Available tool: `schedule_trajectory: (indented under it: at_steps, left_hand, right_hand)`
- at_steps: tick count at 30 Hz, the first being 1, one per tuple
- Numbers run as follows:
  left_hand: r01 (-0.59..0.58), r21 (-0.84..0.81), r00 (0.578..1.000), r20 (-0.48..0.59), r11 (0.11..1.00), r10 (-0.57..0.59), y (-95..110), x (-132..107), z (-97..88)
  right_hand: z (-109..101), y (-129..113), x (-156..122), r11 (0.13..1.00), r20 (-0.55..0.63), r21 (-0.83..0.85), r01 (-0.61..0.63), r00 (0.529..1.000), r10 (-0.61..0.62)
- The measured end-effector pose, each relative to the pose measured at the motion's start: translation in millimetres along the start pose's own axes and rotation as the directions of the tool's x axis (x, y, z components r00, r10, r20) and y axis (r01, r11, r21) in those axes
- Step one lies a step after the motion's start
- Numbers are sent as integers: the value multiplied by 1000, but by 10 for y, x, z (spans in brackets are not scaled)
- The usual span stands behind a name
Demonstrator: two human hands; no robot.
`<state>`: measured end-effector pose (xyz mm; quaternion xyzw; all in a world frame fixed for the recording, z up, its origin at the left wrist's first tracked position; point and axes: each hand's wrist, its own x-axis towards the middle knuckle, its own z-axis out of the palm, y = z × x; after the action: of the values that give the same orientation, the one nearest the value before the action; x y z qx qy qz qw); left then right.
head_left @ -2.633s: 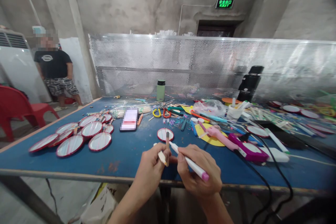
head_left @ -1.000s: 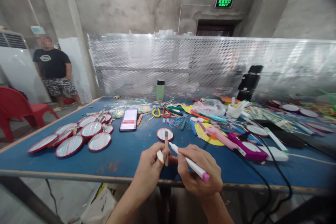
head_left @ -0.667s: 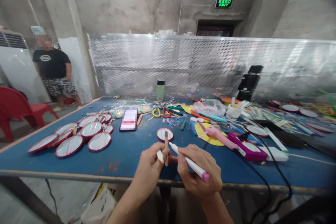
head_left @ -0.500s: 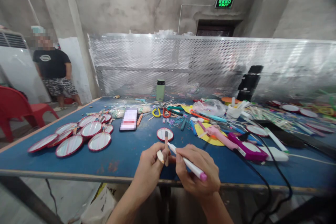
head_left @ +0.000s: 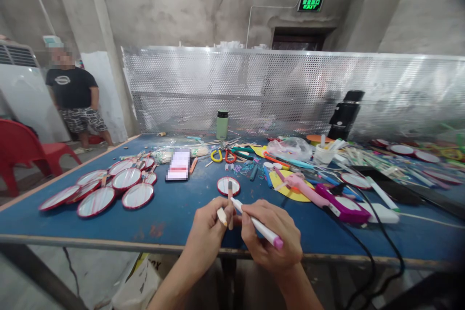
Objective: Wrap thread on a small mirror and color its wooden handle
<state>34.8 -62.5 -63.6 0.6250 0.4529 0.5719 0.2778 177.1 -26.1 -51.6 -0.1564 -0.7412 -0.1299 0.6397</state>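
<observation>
My left hand (head_left: pixel 209 232) is closed around two thin wooden sticks: one stick (head_left: pixel 230 203) stands upright between the fingers, and a second stick (head_left: pixel 221 216) pokes out lower. My right hand (head_left: pixel 271 240) grips a white marker with a pink end (head_left: pixel 257 224), its tip touching the upright stick. Both hands hover over the near edge of the blue table (head_left: pixel 170 213). A small round red-rimmed disc (head_left: pixel 228 186) lies just beyond the hands.
Several red-rimmed discs (head_left: pixel 109 189) lie at the left. A green bottle (head_left: pixel 222 125), scissors (head_left: pixel 221 155), pens, a pink tool (head_left: pixel 303 189), a magenta glue gun (head_left: pixel 343 207) with black cables clutter the right. A person (head_left: pixel 74 97) stands by a red chair (head_left: pixel 22 150).
My right hand with the marker has shifted slightly left, bringing the tip against the upright stick. The left hand has barely moved.
</observation>
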Motion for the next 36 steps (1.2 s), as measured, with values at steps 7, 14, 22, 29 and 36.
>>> schedule_trajectory:
  at_steps: [7, 14, 22, 29, 36]
  left_hand:
    - [-12, 1, 1000, 4, 1000, 12, 4, 11, 6]
    - [17, -45, 1000, 18, 999, -17, 25, 23, -4]
    - [87, -133, 996, 33, 987, -84, 34, 37, -23]
    - [135, -153, 991, 32, 979, -131, -1, 41, -41]
    - [124, -207, 992, 33, 971, -120, 40, 51, -25]
  right_hand:
    - [-7, -3, 6, 1000, -31, -1, 1, 1000, -1]
    - [-10, 2, 7, 999, -47, -27, -31, 998, 29]
    - [-28, -8, 22, 999, -35, 4, -35, 999, 35]
    - [-31, 6, 20, 1000, -22, -3, -20, 1000, 20]
    - [-9, 2, 10, 999, -23, 35, -13, 1000, 13]
